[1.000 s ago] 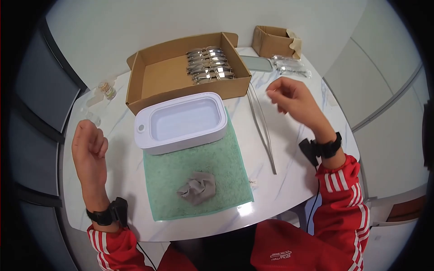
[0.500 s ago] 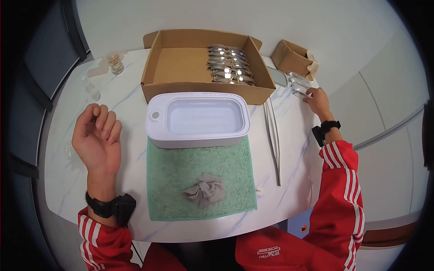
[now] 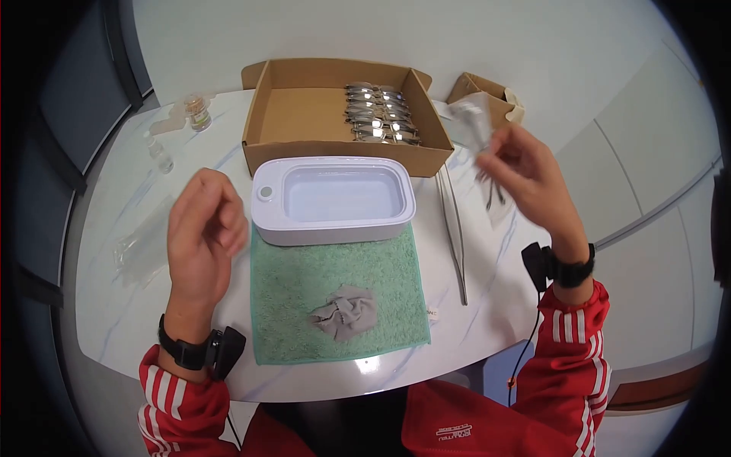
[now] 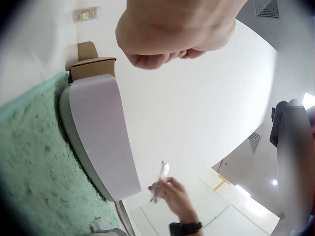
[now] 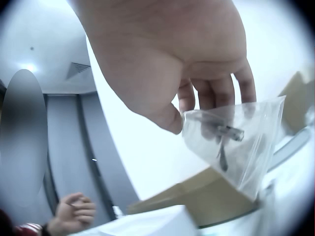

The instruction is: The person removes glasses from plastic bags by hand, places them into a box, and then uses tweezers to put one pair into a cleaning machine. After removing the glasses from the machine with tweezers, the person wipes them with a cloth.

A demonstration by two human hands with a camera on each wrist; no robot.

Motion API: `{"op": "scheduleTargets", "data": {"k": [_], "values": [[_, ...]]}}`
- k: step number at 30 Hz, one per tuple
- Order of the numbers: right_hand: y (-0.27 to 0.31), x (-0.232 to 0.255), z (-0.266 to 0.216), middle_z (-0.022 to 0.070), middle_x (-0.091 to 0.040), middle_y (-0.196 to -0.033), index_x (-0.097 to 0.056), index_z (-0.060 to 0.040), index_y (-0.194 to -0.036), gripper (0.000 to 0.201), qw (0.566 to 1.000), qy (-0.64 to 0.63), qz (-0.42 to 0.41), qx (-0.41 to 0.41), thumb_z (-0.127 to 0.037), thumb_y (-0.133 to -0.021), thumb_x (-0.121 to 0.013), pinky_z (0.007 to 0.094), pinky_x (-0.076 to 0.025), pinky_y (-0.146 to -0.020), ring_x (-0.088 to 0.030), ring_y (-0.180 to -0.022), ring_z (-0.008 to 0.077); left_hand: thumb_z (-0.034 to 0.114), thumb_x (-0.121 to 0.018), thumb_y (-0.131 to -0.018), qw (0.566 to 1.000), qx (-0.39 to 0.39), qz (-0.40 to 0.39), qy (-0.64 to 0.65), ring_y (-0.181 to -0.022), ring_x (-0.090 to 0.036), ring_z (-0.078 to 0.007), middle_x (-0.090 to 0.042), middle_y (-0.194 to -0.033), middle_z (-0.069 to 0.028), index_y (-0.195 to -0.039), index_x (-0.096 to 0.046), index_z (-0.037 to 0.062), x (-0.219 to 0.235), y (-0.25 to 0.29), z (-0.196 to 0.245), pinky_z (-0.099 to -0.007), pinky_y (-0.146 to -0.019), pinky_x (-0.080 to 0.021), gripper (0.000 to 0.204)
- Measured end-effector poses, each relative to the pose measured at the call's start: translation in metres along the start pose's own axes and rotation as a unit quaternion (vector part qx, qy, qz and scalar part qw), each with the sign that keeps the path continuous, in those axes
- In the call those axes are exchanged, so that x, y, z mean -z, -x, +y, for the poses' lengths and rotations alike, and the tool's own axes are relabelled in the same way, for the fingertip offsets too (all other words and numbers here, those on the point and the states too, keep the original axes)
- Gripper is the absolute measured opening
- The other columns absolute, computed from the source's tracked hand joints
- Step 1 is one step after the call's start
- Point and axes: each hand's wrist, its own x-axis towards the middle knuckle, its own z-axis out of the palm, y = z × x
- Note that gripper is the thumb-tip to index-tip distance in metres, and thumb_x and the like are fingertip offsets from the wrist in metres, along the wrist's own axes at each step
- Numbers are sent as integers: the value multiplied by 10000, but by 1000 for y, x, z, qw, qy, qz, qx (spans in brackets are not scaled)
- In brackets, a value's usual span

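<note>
My right hand [image 3: 533,179] pinches a clear plastic bag [image 5: 251,147] between thumb and fingers, raised over the table's right side. Inside the bag is a pair of eyeglasses [image 5: 230,132], thin temple ends showing. My left hand [image 3: 202,232], fingers loosely curled and holding nothing, hovers left of a white ultrasonic cleaner [image 3: 335,228]. The cleaner has a round button and a shallow basin, and stands on the far part of a green towel [image 3: 282,305]. A crumpled grey cloth [image 3: 346,314] lies on the towel near me.
Behind the cleaner, an open cardboard box [image 3: 350,158] holds a row of eyeglasses [image 3: 381,114]. Long metal tweezers [image 3: 455,244] lie right of the towel. A smaller box [image 3: 499,110] stands back right. At left are a jar [image 3: 198,116], a small bottle [image 3: 161,156] and clear plastic bags [image 3: 141,247].
My right hand has reached to the bagged glasses at the back right, picked up one bag and lifted it back toward me. My left hand has moved right, toward the cleaner.
</note>
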Motion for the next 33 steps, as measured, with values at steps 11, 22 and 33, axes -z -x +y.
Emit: {"op": "scheduleTargets", "data": {"k": [11, 22, 33], "values": [[37, -111, -46, 111, -670, -808, -661, -38, -977, 215, 967, -12, -221, 126, -161, -836, -767, 350, -495, -624, -663, -702, 248, 175, -731, -946, 926, 214, -229, -211, -649, -617, -82, -687, -823, -44, -1119, -690, 9, -30, 27, -8, -237, -568, -516, 243], [49, -125, -3, 35, -693, -912, -625, 14, -1100, 248, 883, -442, 14, -158, -8, -891, -757, 188, -506, -670, -645, -784, 50, 260, -687, -987, 973, 126, -115, -154, -642, -615, -107, -687, -842, -86, -1162, -655, -26, -29, 31, -21, -256, -568, -522, 338], [57, -133, -12, 41, -680, -936, -612, 20, -1071, 189, 886, -444, 23, -133, 21, -916, -721, 192, -503, -683, -645, -830, 52, 292, -662, -1002, 961, 174, -142, -162, -617, -582, -96, -663, -801, -80, -1124, -639, -15, -24, 32, -29, -242, -545, -482, 332]]}}
